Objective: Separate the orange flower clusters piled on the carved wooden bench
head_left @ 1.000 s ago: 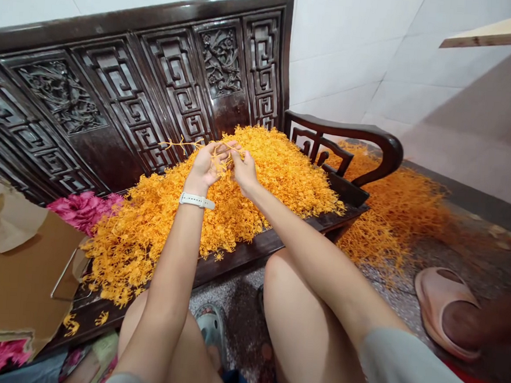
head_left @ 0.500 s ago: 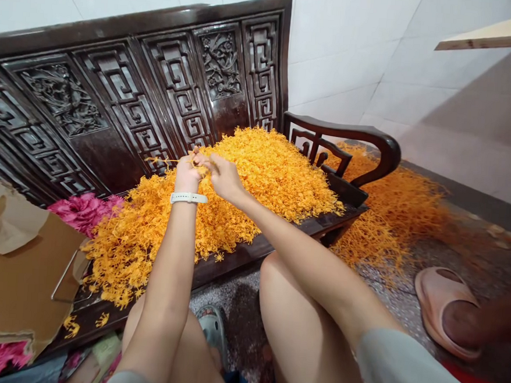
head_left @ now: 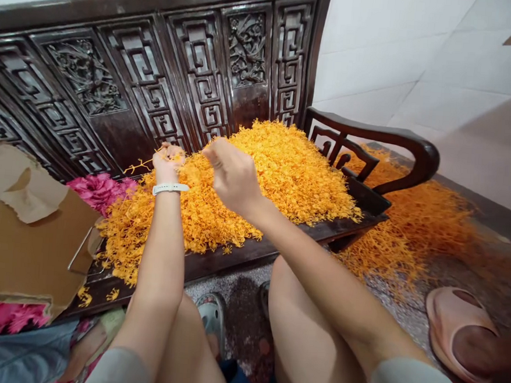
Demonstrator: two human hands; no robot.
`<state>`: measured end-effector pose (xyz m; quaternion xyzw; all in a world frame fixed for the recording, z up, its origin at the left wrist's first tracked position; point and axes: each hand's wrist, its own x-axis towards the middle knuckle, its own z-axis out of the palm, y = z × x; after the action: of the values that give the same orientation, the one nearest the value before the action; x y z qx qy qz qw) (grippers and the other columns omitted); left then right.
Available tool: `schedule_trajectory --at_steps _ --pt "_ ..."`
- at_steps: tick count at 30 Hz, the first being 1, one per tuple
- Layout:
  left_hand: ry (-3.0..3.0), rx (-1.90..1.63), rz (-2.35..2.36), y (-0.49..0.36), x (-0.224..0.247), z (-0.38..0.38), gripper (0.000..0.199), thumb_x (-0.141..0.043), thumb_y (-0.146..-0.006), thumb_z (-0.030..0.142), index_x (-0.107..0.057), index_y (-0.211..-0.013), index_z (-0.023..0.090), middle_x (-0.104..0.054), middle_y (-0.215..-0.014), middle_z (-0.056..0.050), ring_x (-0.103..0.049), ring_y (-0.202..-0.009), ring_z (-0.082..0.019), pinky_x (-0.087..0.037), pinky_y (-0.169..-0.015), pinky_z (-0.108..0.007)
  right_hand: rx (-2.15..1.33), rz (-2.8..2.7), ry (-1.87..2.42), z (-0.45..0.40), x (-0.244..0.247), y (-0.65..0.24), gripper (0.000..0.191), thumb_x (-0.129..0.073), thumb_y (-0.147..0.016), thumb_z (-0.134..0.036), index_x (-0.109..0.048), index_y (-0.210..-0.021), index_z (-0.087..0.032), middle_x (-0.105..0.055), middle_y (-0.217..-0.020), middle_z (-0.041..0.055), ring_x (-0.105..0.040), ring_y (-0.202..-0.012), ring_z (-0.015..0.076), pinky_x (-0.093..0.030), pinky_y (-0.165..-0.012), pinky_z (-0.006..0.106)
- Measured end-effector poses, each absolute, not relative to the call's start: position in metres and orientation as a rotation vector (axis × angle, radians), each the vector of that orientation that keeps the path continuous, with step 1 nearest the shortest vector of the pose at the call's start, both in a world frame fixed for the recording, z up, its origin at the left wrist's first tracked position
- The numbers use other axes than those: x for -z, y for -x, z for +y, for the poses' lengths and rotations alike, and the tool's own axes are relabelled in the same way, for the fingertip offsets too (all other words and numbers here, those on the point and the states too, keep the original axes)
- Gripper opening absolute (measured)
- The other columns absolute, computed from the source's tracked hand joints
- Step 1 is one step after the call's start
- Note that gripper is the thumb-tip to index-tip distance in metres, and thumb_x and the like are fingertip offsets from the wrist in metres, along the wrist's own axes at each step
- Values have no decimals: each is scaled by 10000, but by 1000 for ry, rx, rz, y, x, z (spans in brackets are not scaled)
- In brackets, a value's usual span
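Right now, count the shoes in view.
3: a grey clog at bottom centre; another shoe just right of it, mostly hidden by the right knee; a pinkish slipper at far right. More may be hidden.

Open air above the orange pile (head_left: pixel 283 170), way in over the bench front edge (head_left: pixel 233 260), either side of the forearms. Gap between left hand (head_left: pixel 169 161) and right hand (head_left: pixel 237 175); orange strand (head_left: pixel 138 166) juts out from left hand toward backrest. Carved backrest (head_left: pixel 142 61) walls off rear. Curved armrest (head_left: pixel 373 131) blocks right end, openings in its frame. Cardboard (head_left: pixel 28 245) and metal wire (head_left: pixel 79 250) obstruct left end. Knees crowd front from below.
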<state>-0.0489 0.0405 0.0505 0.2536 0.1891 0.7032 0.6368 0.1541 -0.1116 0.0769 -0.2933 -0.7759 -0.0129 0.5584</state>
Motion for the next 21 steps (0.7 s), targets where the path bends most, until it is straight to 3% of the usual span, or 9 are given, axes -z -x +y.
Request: schedule_trajectory --at_steps 2,4,7,10,13,16,21 --pt "-451 -1655 340 46 -63 35 470 -205 -1136 173 -388 -705 214 -239 -508 72 -279 -395 -84 -290 -426 -158 22 -1744 854 -87 -69 -172 357 -347 -1149 -350 -655 -1214 -182 -672 -1091 120 -654 -1062 242 -546 -1007 443" --pt "-397 -1639 242 36 -75 28 495 -188 -1151 193 -424 -716 204 -261 -522 68 -301 -399 -80 -298 -430 -161 -17 -1723 1113 -60 -57 -192 461 -433 -1111 -459 -577 -1432 -160 -618 -1348 202 -597 -1273 334 -497 -1112 568" --pt "-409 -1637 188 18 -86 20 500 -243 -1164 261 -474 -726 192 -282 -528 62 -330 -406 -80 -326 -441 -174 -135 -1728 1514 -35 -40 -215 742 -459 -1064 -578 -410 -1625 -96 -349 -1684 292 -366 -1541 484 -356 -1205 735" --pt "-370 -1650 257 3 -93 17 499 -261 -1167 287 -566 -788 178 -418 -563 29 -438 -455 -85 -412 -501 -177 -212 -1707 1556 -32 -35 -221 704 -309 -1104 -563 -490 -1583 -80 -355 -1718 266 -343 -1586 456 -317 -1262 697" --pt "-343 -1645 374 -12 -98 17 417 -327 -1156 259 -669 -934 168 -560 -650 -5 -547 -533 -97 -490 -582 -193 -283 -1682 1306 -42 -40 -213 749 -246 -1103 -655 -460 -1592 -130 -523 -1604 228 -545 -1451 349 -433 -1235 546" --pt "-398 -1697 451 -29 -98 17 356 -387 -1134 221 -719 -1019 165 -569 -645 0 -538 -540 -99 -491 -592 -195 -496 -1608 1110 -54 -47 -198 844 -288 -1031 -817 -396 -1592 -195 -649 -1400 189 -706 -1147 290 -579 -1046 480" --pt "-597 -1774 544 -59 -90 18 315 -504 -1093 213 -744 -892 173 -561 -657 -6 -527 -593 -103 -477 -642 -210 -870 -1387 992 -58 -46 -180 852 -457 -942 -888 -369 -1516 -265 -648 -1176 122 -693 -858 228 -609 -671 381"
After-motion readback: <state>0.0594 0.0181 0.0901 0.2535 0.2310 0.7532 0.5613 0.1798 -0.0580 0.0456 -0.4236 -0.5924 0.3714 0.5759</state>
